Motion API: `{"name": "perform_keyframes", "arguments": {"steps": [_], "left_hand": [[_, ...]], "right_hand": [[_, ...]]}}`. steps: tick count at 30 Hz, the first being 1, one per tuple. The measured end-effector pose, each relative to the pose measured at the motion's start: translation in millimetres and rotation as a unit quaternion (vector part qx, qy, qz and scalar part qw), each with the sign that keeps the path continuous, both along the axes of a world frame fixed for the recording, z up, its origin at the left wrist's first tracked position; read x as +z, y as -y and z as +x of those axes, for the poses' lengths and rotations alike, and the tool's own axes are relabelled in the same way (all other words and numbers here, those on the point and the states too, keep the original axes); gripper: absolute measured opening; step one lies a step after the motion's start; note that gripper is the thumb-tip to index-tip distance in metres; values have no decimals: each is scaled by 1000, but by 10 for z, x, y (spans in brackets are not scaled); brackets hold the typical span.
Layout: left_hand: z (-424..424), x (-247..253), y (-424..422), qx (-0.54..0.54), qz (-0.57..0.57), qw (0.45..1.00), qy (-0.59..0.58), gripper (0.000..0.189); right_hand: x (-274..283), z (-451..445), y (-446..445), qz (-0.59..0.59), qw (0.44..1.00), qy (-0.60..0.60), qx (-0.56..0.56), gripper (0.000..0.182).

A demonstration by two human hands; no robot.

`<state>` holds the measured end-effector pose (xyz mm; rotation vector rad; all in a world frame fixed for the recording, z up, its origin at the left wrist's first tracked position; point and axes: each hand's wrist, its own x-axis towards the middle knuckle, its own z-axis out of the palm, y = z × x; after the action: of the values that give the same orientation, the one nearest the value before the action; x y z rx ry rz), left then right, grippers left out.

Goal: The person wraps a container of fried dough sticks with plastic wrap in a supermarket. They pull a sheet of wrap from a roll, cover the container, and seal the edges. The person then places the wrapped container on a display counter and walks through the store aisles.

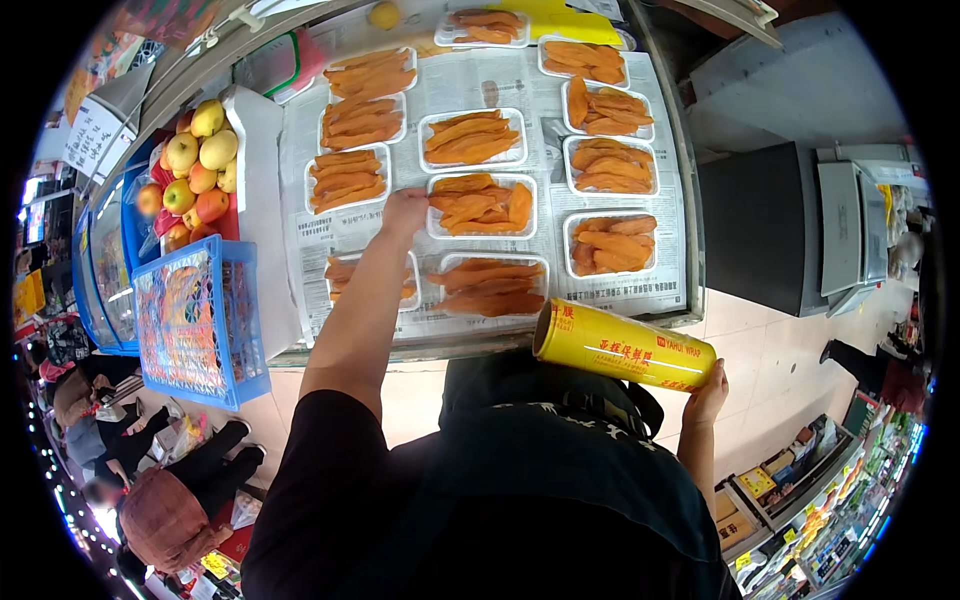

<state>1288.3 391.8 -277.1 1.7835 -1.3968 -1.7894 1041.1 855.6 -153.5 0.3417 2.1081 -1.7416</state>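
My left hand [406, 213] reaches over the table to the left rim of a white plastic tray [482, 235]. Its fingertips meet the end of an orange strip [480, 202], which looks like dried sweet potato. Whether they pinch it is hard to make out. Low on the right, my right hand [707, 394] grips the end of a yellow roll of Yahui cling wrap [626, 346], tilted in front of my body near the table edge. Similar filled trays stand around: one just beyond [472, 140], one nearer me [491, 285], and one partly behind my left forearm [409, 300].
Newspaper [517, 97] covers the table. More filled trays form a right column [611, 244]. To the left are apples [199, 176], a white foam edge [262, 225] and a blue plastic basket [244, 322] of packaged goods. A dark cabinet [757, 225] stands right; people [169, 517] are lower left.
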Motion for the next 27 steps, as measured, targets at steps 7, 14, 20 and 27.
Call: {"name": "perform_keyframes", "arguments": {"steps": [7, 14, 20, 27], "left_hand": [[-110, 87, 174, -35, 88, 996, -3, 22], [-301, 143, 190, -140, 13, 988, 64, 20], [-326, 83, 425, -105, -62, 988, 99, 20], [-334, -33, 562, 29, -38, 998, -35, 20]], "right_hand": [[15, -24, -7, -2, 1000, -5, 0, 31], [40, -14, 20, -3, 1000, -10, 1, 31], [56, -42, -10, 12, 1000, -21, -5, 31], [90, -114, 23, 13, 1000, -22, 16, 30]]}}
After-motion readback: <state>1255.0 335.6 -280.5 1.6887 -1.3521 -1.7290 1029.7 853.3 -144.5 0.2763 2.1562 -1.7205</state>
